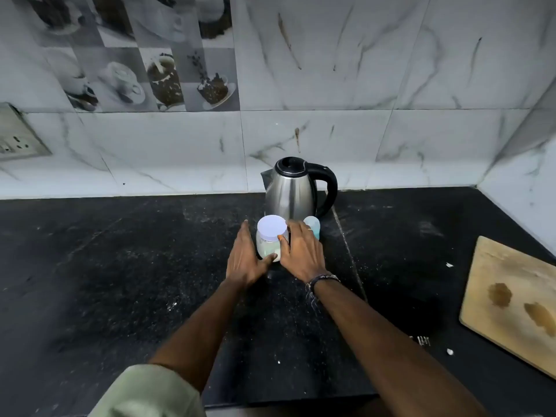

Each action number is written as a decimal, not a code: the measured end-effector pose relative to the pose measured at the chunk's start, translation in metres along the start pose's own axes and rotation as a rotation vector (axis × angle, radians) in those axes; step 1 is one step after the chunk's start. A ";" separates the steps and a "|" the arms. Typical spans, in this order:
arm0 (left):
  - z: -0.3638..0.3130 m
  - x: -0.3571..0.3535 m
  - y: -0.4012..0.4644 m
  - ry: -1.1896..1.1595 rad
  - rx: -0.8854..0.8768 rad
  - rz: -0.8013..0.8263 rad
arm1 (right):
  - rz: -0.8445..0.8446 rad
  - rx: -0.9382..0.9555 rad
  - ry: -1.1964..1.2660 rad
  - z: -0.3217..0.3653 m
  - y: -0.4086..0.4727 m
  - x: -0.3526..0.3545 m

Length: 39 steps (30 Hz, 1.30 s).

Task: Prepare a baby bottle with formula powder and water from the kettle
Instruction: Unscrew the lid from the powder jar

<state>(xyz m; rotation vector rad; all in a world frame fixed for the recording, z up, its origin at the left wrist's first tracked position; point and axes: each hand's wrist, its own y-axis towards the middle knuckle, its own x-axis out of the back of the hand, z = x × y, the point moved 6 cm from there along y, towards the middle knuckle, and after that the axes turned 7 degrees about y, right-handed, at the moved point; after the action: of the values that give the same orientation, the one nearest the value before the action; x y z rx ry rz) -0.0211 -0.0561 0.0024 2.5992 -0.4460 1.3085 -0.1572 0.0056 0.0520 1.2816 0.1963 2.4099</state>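
A clear jar of white formula powder (268,246) with a pale lid stands on the black counter (120,266), in front of a steel kettle (293,191) with a black handle. My left hand (245,260) lies at the jar's left with fingers straight, its thumb touching the jar's base. On the jar's right is my right hand (302,254), thumb against the jar's side and fingers stretched forward. A pale blue baby bottle (313,224) stands just behind those fingers, mostly hidden by them.
A wooden cutting board (511,299) with brown stains lies at the counter's right edge. Marble-tiled walls close off the back and the right corner. A wall socket (15,136) sits at the far left. White specks dot the counter.
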 end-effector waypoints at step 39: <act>0.002 -0.008 -0.055 -0.379 -0.115 -0.185 | -0.125 0.001 0.112 0.009 -0.043 -0.006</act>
<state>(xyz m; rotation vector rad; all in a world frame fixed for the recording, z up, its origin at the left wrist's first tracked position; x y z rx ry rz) -0.0045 -0.0039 -0.0073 2.7129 -0.3156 0.7122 -0.1343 0.0417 0.0397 1.1020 0.3002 2.3759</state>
